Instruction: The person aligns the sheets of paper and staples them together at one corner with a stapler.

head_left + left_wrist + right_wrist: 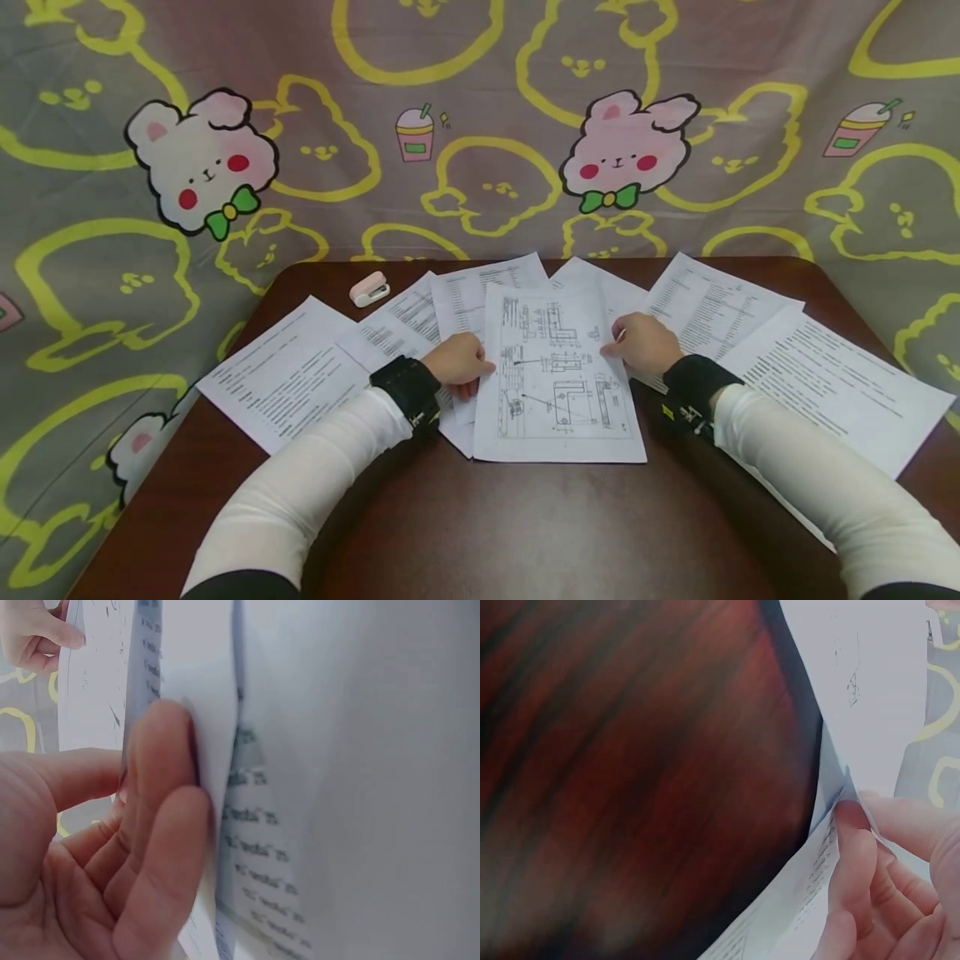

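Note:
A sheet of paper (558, 375) printed with a technical drawing stands in the middle of the head view, over other sheets. My left hand (459, 362) pinches its left edge between thumb and fingers. At the opposite edge, my right hand (647, 343) pinches the same sheet. In the left wrist view the left hand's fingers (161, 750) lie behind the drawing sheet, against other printed pages. The right wrist view shows the thumb and forefinger of the right hand (892, 877) meeting on the paper's edge, with another printed sheet (780, 907) just below.
Printed sheets (292, 371) fan out to the left on the dark brown table (525, 533). More text pages (832, 375) overlap at the right. Near the back left sits a small pink and white stapler (370, 289). A patterned cloth (480, 108) hangs behind the table.

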Motion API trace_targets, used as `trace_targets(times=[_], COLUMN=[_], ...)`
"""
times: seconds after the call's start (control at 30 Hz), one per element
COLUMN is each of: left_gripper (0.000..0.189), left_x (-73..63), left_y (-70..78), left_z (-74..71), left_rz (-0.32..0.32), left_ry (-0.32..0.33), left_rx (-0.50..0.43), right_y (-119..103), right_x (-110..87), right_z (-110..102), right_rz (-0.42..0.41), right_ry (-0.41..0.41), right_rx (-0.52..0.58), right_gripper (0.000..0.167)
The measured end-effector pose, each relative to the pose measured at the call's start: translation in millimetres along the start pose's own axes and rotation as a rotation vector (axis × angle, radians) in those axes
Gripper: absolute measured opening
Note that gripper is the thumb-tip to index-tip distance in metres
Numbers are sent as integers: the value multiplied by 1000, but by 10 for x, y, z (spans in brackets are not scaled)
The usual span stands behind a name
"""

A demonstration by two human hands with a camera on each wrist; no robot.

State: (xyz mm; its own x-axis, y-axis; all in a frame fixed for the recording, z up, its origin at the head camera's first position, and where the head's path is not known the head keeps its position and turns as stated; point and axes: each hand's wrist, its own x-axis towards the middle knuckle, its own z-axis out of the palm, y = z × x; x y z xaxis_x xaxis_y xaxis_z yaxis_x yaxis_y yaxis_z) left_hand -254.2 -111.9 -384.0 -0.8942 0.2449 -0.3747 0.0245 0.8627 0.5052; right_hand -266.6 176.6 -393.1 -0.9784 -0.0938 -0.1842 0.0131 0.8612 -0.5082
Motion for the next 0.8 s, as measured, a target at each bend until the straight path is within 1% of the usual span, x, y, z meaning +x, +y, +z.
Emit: trace_targets(times=[0.17, 0.37, 0.47, 0.6, 0.7, 0.8], left_gripper=[29, 30, 30, 31, 31, 30], left_x=[-3, -3, -5, -6, -12, -29], left_y=[3, -6, -10, -12, -12, -20], left_z=[13, 13, 9, 6, 5, 15], left_rz=[13, 41, 52, 51, 51, 74], left_ry=[17, 64, 85, 98, 104, 127], left_rx=[39, 118, 165, 200, 208, 203], right_y=[4, 30, 25, 13, 8, -1], right_x=[-8, 0, -7, -16, -20, -34], right_z=[9, 2, -3, -1, 2, -3], right_rz=[-2, -66, -83, -89, -97, -103], right_ry=[9, 53, 78, 99, 112, 116], right_rx=[-67, -214, -280, -311, -323, -322], right_gripper=[32, 32, 33, 35, 37, 36])
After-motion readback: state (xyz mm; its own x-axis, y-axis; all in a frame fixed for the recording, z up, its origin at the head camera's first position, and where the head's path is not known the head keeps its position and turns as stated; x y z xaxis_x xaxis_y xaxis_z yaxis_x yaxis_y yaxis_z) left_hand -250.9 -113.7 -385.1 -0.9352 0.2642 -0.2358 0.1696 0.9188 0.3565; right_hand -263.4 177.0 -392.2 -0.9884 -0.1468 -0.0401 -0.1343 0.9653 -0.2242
